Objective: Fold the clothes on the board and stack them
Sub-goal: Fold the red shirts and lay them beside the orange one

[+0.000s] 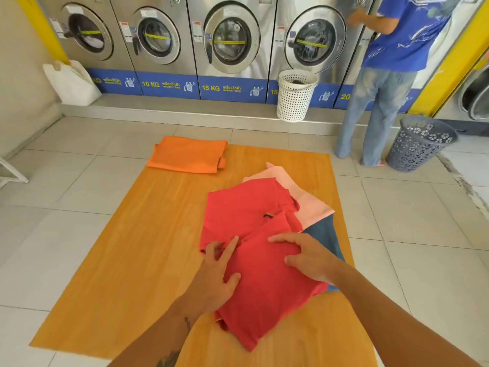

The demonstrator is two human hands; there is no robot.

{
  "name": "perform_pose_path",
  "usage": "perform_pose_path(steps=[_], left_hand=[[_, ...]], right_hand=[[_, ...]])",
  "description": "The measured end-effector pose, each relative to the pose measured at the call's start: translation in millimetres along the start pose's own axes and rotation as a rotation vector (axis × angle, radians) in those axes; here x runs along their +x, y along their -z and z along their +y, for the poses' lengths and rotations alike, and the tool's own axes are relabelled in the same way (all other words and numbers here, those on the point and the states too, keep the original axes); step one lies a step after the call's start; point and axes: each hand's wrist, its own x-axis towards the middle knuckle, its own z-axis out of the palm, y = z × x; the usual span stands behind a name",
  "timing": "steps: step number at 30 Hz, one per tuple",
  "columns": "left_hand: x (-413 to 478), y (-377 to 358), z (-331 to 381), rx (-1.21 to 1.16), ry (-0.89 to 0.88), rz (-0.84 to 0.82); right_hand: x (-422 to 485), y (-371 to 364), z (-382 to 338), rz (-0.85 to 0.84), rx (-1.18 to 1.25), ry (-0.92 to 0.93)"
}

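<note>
- Right now, head view: red shirt (254, 250) lies lower center of frame on the orange board (148, 234), over a pink garment (304, 197) and a blue garment (325, 234).
- Left hand (217, 274) flat on the shirt's left part, grip released, fingers spread.
- Right hand (309, 258) pressing palm-down on the shirt, grip released.
- Folded orange garment (188, 154) at the board's upper left corner.
- White basket (295, 96) and grey basket (418, 144) on the floor, upper right.

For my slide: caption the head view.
Both hands, left and right, flatten a red shirt on the orange board.
</note>
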Motion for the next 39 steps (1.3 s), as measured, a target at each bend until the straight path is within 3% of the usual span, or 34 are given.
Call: perform_pose_path(steps=[8,12,15,24,33,36,39], left_hand=[[13.1,29.2,-21.9,-0.299,-0.059,0.028],[18.5,80.5,-35.2,-0.466,-0.111,0.066],[33.5,126.1,-60.2,-0.459,-0.129,0.116],[104.1,230.1,-166.6,-0.222,-0.151,-0.020],[225.5,290.3,-193.4,-0.005,-0.243,0.116],[247.5,281.8,-207.9,0.367,-0.257,0.298],[237.4,246.1,-223.1,0.542,-0.271,0.297]], right_hand=[[4.5,-14.5,-62.7,0.162,0.034,0.087],[27.2,-19.4,-115.5,0.210,0.014,0.177],[58.1,-30.2,-144.8,0.252,0.045,0.203],[172.5,-115.4,-160.4,0.374,0.161,0.058],[265.5,-129.7,-170.2,0.530,0.276,-0.040],[286.3,-133.2,-153.7,0.368,0.141,-0.176],[292.2,-142.2,-137.3,0.210,-0.012,-0.316]])
